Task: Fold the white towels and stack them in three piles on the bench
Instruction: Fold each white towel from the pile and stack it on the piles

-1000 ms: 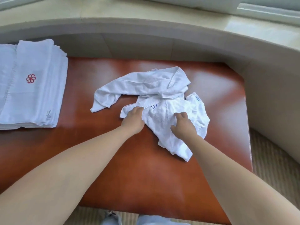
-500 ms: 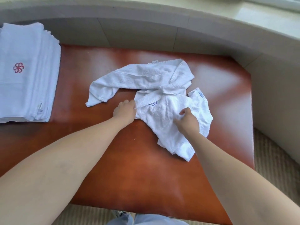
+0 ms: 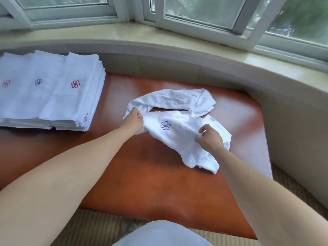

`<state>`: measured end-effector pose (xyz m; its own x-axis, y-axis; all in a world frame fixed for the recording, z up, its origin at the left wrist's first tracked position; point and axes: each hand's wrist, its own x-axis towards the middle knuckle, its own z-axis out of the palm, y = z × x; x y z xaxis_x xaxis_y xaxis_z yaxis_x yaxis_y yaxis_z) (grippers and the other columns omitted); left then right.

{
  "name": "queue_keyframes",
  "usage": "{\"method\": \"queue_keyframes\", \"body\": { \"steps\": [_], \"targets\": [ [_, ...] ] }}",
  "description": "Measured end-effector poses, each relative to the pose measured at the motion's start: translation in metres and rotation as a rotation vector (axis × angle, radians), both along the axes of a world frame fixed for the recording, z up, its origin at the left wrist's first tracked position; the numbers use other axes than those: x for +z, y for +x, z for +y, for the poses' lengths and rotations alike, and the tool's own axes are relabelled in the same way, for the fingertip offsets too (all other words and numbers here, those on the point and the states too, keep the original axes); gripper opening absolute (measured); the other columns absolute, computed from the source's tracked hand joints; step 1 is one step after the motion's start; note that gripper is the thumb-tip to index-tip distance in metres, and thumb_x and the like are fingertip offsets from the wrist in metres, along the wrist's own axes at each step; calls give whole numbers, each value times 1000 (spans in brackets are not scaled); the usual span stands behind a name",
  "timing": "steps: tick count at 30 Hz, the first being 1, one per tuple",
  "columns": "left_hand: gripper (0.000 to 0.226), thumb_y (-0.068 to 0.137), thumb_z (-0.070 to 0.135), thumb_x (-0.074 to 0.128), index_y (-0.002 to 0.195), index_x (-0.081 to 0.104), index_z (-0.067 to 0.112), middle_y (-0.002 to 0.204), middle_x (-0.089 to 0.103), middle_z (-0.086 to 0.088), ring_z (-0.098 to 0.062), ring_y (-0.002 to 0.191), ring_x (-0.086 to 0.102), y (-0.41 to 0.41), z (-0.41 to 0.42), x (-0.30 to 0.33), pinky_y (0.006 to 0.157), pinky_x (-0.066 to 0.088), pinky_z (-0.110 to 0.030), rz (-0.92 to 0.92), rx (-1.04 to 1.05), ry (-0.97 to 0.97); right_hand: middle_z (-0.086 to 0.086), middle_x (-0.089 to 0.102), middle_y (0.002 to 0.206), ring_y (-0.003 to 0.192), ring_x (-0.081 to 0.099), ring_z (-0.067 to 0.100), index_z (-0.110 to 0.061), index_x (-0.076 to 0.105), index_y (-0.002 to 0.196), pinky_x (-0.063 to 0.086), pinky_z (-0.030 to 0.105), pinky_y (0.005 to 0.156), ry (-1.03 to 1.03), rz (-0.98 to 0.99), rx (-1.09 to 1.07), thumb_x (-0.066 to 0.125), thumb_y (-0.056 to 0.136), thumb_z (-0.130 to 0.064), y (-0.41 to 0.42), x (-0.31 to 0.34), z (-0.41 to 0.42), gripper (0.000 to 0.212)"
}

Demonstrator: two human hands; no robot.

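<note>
On the glossy red-brown wooden bench (image 3: 159,183), our left hand (image 3: 133,119) and right hand (image 3: 210,139) each pinch an edge of the crumpled white terry towel with a blue flower emblem (image 3: 177,134), well right of three folded white towel piles (image 3: 49,93).

Both forearms bare, extended forward. Left hand (image 3: 134,119) pinches the towel (image 3: 179,137) edge, fingers curled. Right hand (image 3: 210,139) grips the same towel's opposite side, thumb raised.
</note>
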<state>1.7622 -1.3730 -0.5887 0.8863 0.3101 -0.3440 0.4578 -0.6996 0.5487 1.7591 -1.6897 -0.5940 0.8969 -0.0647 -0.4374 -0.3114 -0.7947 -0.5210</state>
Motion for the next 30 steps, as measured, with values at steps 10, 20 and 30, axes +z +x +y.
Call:
{"method": "queue_keyframes", "body": {
  "steps": [10,20,30],
  "targets": [
    [5,92,24,50,95,53,21,87,60,2,-23,81,56,-86,89,110,63,39,-33,-296,38,-41,-7,65,79,66,63,14,-27,58,84,43,29,58,-29,-162,20,70,72,-31,-80,97,46,18],
    [11,92,18,46,101,52,15,92,59,-6,-32,83,49,-109,124,234,68,35,-36,-674,151,48,1,44,58,52,39,18,-21,53,63,30,28,55,372,-237,91,90,66,-37,-106,215,82,41],
    [29,97,16,46,124,54,12,127,60,-13,-35,114,56,-93,130,242,85,45,-40,-695,157,64,2,58,62,49,55,16,-13,63,84,44,23,48,567,-329,-120,77,79,-15,-92,242,117,15]
  ]
}}
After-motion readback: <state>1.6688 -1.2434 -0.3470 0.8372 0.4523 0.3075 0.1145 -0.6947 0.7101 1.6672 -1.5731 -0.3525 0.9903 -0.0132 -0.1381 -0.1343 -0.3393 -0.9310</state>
